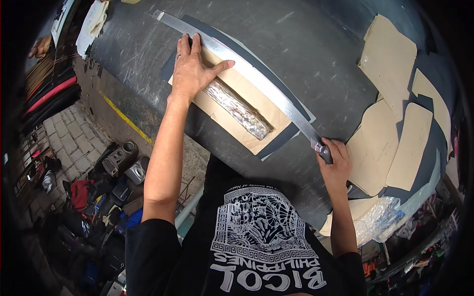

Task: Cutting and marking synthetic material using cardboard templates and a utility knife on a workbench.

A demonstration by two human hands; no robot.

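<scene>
My left hand (192, 74) lies with fingers spread on a long metal ruler (264, 84), its thumb stretched to the right over the near edge. The ruler runs diagonally along a brown sheet (219, 114), which rests over dark sheet material (281, 144). A bar-shaped block wrapped in clear plastic (239, 109) lies on the brown sheet, its upper end by my left palm. At the ruler's lower right end, my right hand (336, 166) is closed around a utility knife (324, 153). Whether the blade touches the sheet is too small to tell.
Several brown pattern pieces (380, 143) lie over dark sheets on the right of the grey worktable (335, 64). Crumpled clear plastic (377, 217) is at the near right. Rolled material (52, 93) stands at left, and assorted items (98, 202) fill the floor below.
</scene>
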